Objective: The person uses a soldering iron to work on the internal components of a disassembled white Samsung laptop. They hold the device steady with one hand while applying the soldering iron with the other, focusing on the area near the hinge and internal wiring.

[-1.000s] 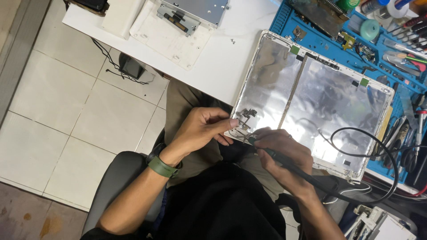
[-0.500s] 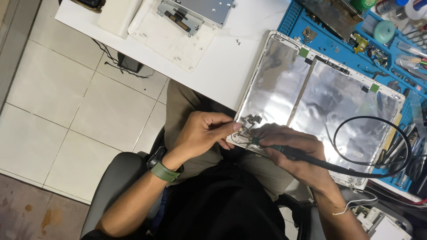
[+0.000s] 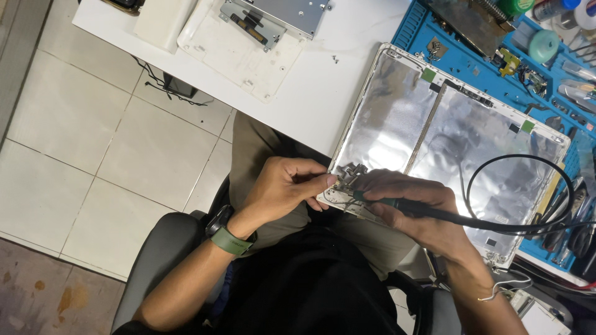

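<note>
A white laptop lid shell (image 3: 447,136) lined with silver foil lies on the white table, its near corner over my lap. My left hand (image 3: 282,186) pinches that corner next to a small metal hinge (image 3: 349,174). My right hand (image 3: 410,211) grips a black pen-shaped tool (image 3: 428,209) with a green collar, its tip at the hinge corner. A black cable (image 3: 534,198) loops from the tool over the foil. A green band sits on my left wrist (image 3: 230,239).
A blue work mat (image 3: 472,62) with small parts and tools lies at the right. A white plastic cover (image 3: 230,56) and a grey metal drive (image 3: 279,15) sit at the table's far side. Tiled floor is at the left; I sit on a grey chair (image 3: 155,260).
The view has shifted slightly and the lid now sits a little further right. Both hands stay at the hinge corner; the cable loop has moved over the foil.
</note>
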